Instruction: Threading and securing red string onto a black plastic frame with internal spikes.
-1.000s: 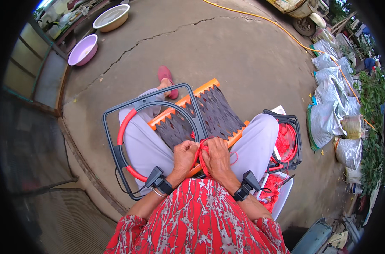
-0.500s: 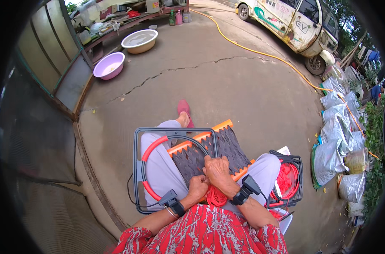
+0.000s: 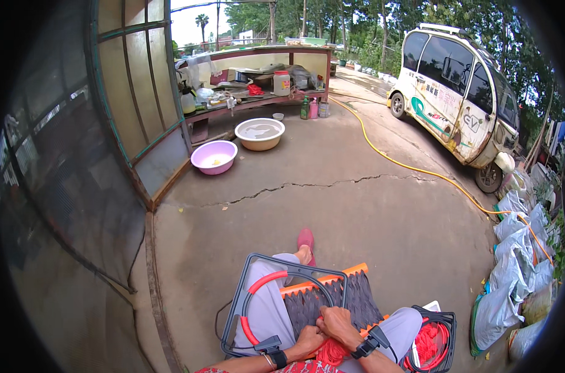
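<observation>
My left hand (image 3: 310, 341) and my right hand (image 3: 337, 324) are together over my lap, fingers closed; what they pinch is too small or hidden to make out. A bundle of red cord (image 3: 332, 353) lies directly below them. Across my thighs rests an orange-edged rack (image 3: 359, 269) strung with dark grey strips (image 3: 364, 303). A black rectangular frame (image 3: 234, 304) lies over my left leg, with a round black hoop bearing red sleeves (image 3: 267, 281). The hoop's near right side runs beneath my right hand. Both wrists wear black straps with small boxes.
Beside my right knee, a black frame (image 3: 453, 339) and red cord (image 3: 426, 343) are stacked. Silvery sacks (image 3: 500, 304) line the right side. A yellow hose (image 3: 388, 156) crosses the concrete. Ahead stand a purple basin (image 3: 203, 163), a tan basin (image 3: 260, 144) and a small white vehicle (image 3: 441, 102).
The view has tilted upward, so the lap and hands sit lower and farther right in the picture. My hands stay close together over the red cord.
</observation>
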`<state>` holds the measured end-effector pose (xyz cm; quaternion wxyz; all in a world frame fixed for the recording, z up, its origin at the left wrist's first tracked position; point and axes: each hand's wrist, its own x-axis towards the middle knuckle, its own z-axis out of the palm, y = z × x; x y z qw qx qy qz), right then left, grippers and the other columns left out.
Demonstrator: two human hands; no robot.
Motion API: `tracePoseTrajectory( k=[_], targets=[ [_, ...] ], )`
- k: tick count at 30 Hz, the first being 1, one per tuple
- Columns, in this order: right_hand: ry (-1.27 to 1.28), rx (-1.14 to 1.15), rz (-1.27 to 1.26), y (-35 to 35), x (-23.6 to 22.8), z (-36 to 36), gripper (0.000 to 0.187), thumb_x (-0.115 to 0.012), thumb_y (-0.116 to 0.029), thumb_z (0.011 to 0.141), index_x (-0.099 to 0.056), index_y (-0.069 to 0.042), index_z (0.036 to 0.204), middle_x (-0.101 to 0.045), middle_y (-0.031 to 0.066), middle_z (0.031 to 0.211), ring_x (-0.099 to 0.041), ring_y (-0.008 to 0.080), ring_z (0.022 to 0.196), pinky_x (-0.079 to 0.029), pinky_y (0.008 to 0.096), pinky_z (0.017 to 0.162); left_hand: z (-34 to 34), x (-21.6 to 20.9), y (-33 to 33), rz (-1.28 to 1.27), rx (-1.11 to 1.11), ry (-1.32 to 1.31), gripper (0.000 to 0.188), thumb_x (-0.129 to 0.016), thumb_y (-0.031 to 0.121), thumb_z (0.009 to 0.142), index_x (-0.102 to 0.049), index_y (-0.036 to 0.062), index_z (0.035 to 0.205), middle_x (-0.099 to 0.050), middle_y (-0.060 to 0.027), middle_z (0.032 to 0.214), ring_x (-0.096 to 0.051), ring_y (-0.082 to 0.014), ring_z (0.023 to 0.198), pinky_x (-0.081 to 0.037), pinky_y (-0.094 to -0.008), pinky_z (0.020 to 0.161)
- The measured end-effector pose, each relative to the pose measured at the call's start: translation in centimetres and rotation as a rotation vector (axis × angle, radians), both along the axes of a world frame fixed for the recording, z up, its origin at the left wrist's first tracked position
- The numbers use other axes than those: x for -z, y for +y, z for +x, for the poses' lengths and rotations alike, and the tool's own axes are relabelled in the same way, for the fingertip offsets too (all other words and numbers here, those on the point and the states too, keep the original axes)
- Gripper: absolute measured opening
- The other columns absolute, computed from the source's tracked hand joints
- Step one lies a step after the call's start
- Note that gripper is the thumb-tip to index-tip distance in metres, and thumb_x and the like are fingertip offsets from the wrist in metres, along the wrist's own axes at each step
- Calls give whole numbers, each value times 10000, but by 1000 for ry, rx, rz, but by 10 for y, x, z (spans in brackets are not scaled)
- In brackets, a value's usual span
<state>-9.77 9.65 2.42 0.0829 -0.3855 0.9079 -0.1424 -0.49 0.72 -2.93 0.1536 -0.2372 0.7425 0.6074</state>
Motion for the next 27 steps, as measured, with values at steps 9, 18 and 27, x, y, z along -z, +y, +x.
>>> tracePoseTrajectory(
  k=[9,18,27],
  targets=[
    [-5,181,-156,-10,2,14,342,-674,-349,799,-578,-23,835,-630,203,656,-641,385,637,-488,468,560,7,12,1,17,-14,77,239,-631,197,842,-694,-31,809,-647,-170,631,-653,-202,621,-500,-365,578],
    [50,7,43,-4,22,3,259,-684,-256,760,-621,-14,825,-648,185,675,-657,365,648,-511,453,576,5,29,3,-95,-23,140,305,-635,295,829,-697,3,764,-644,-170,623,-668,-254,587,-517,-387,598],
    [35,25,-409,-14,23,6,268,-664,-248,806,-543,-61,956,-651,142,814,-642,382,697,-488,498,590,8,40,-2,-127,-3,185,307,-649,305,813,-693,2,795,-650,-226,698,-675,-362,700,-515,-431,656]
  ],
)
